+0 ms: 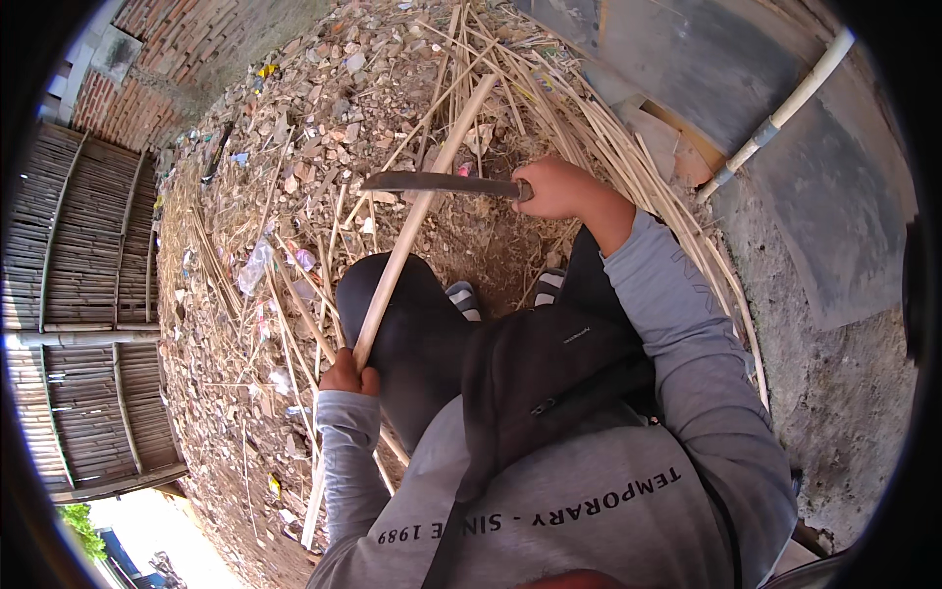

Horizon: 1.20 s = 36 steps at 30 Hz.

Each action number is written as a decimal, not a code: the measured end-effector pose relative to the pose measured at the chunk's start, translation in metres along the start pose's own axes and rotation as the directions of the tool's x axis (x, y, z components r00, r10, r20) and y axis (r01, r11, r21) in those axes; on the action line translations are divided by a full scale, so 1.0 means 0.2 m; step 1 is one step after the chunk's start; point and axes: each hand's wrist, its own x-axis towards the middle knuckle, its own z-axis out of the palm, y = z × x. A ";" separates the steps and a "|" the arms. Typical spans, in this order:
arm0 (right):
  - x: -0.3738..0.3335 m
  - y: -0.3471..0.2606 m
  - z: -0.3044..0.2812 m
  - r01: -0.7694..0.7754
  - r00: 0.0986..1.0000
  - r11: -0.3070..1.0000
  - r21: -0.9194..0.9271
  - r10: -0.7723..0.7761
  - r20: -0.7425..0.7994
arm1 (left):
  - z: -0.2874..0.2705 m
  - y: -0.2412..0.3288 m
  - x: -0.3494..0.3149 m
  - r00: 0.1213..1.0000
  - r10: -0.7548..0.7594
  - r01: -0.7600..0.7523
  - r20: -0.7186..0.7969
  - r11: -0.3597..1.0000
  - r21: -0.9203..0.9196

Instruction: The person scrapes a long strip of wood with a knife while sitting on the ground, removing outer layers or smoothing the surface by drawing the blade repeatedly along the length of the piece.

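A long pale bamboo strip slants from beside my left knee up toward the far middle. My left hand is closed around its near end. In my right hand is the handle of a machete, whose dark blade points left. The blade lies across the strip in the picture, a little beyond my knees; whether it touches the strip I cannot tell.
Split bamboo strips lie in a long pile at the right, with more scattered at the left. Rubble and litter cover the ground. A woven bamboo wall stands left; a white pipe leans on dark panels at the right.
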 end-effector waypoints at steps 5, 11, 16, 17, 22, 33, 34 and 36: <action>0.00 0.03 -0.01 -0.035 0.999 0.998 0.058 0.035 -0.003 | 0.00 0.01 0.00 0.999 0.041 -0.041 -0.017 0.999 -0.006; 0.02 0.12 -0.01 -0.103 0.992 0.993 0.052 0.106 -0.068 | -0.01 0.03 0.01 1.000 0.027 -0.027 -0.016 1.000 0.013; 0.01 0.09 0.01 -0.012 0.991 0.996 0.090 0.023 -0.129 | 0.01 0.01 0.02 1.000 0.016 -0.016 -0.022 1.000 0.014; 0.00 0.08 0.00 -0.018 0.994 0.994 0.105 0.030 -0.105 | 0.01 0.01 0.01 0.999 0.022 -0.022 -0.023 1.000 0.012; -0.01 0.06 -0.01 -0.048 0.996 0.992 0.119 0.056 -0.068 | -0.02 0.05 0.01 0.999 0.048 -0.048 -0.025 0.999 -0.006; 0.00 0.10 0.01 -0.020 0.998 0.994 0.105 0.026 -0.057 | -0.03 0.03 0.01 0.999 0.049 -0.049 0.000 0.998 -0.029; 0.00 0.10 0.01 -0.025 0.998 0.994 0.106 0.030 -0.053 | -0.03 0.03 0.01 0.999 0.048 -0.048 0.004 0.998 -0.029; 0.00 0.09 0.00 -0.030 0.998 0.994 0.102 0.035 -0.054 | -0.03 0.03 0.01 0.999 0.053 -0.053 -0.008 0.998 -0.037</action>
